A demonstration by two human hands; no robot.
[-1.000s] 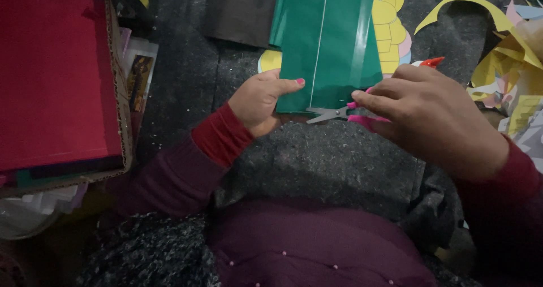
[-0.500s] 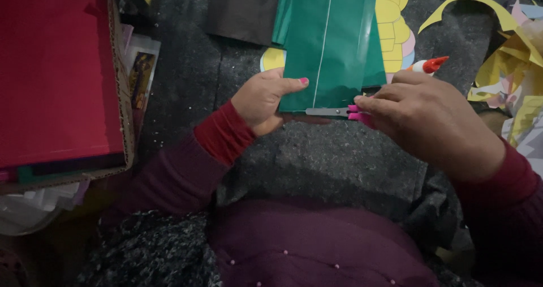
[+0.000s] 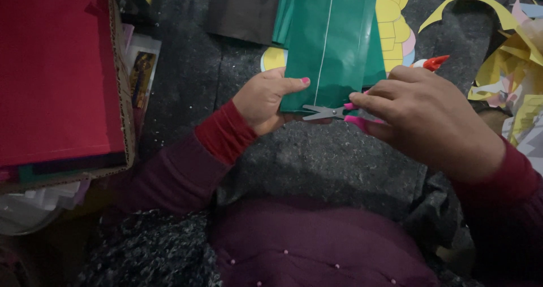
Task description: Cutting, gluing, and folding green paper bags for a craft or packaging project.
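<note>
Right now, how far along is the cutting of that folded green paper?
Barely begun. Done: the green paper is folded, with a pale line running down it. In hand: the left hand pinches its bottom left corner, while the right hand works pink-handled scissors whose blades lie along the bottom edge. Left: the sheet above the blades shows no cut. Yellow paper scraps lie to the right.

A cardboard box (image 3: 121, 89) stands at the left edge, its brown wall showing and a stack of red sheets (image 3: 54, 72) filling it. Just beside its right wall lies a small printed packet (image 3: 141, 72), pale with a dark and yellow picture, partly tucked under the box. No screens or signs show.
</note>
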